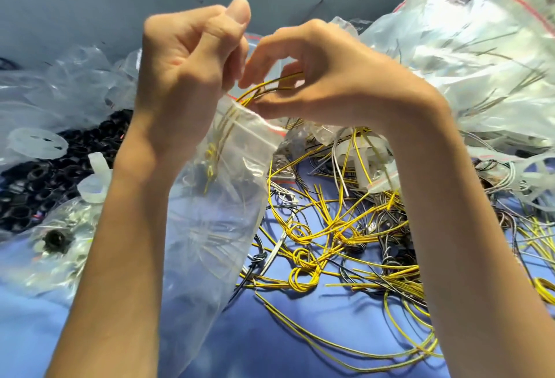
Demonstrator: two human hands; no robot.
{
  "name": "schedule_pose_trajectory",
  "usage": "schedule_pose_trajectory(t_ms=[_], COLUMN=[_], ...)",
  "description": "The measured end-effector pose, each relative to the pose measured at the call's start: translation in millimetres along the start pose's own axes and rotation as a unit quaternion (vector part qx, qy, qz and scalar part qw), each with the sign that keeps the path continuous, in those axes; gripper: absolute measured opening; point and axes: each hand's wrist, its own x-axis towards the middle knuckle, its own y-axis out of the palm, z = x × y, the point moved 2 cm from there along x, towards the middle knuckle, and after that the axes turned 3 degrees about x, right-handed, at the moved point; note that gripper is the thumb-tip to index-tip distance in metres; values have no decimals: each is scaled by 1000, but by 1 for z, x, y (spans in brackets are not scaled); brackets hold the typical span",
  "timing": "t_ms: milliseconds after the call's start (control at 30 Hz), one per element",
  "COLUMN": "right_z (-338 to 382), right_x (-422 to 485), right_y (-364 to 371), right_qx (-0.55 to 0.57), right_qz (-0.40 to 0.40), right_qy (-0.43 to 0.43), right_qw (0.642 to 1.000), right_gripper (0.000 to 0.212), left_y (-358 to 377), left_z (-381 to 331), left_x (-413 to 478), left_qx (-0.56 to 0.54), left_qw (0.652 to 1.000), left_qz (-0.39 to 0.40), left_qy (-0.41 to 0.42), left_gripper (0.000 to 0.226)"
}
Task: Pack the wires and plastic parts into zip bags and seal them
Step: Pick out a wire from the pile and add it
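Above the table [285,332], the left hand [192,56] pinches the limp, slippery zip bag [216,197] at its mouth while the right hand [315,77] feeds in a light, springy yellow wire [270,83], likely best gripped at its bend.

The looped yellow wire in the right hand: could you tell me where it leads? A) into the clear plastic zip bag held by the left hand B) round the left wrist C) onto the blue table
A: the looped yellow wire dips from the right hand into the clear plastic zip bag that the left hand grips.
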Motion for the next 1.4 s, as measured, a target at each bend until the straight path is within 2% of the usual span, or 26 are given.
schedule_pose_trajectory(t_ms=[133,300,400,500,567,667,767,867,933,1033,1267,1400], right_z=[-2,-4,-5,-7,-10,-13,-14,-13,-11,-11,-7,-10], right_x=[-2,-9,-9,-7,-6,-8,-10,-12,-15,-20,-20,-16], right_y=[-3,-7,-9,-11,-11,-12,-15,-17,-19,-22,-23,-22], right_qx=[63,158,141,66,8,-26,-25,-13,29,92,130,106], right_qz=[34,81,63,33,18,38,59,70,92,111,65,47], right_qy=[6,-10,-3,26,47,80,82,54,36,15,-30,-24], right_qw=[997,984,988,997,999,996,995,996,995,989,989,993], right_gripper=[27,17,11,11,19,34,38,27,17,20,14,11], left_y=[-2,-5,-6,-7,-7,-6,-4,-2,-2,-2,0,2], left_z=[1,3,2,3,4,4,5,6,6,6,6,8], left_x=[0,1,1,1,1,1,2,1,1,1,1,0], left_qx=[12,20,19,16,19,16,16,22,22,26,43,47], left_qw=[1000,1000,1000,1000,1000,1000,1000,1000,1000,1000,999,999], left_qz=[-8,-18,-21,-24,-25,-22,-14,-13,-13,-12,-5,1], left_qy=[-2,-4,-3,-5,-4,-5,-4,-3,-1,0,5,2], left_gripper=[43,43,43,43,43,43,44,43,43,43,43,42])
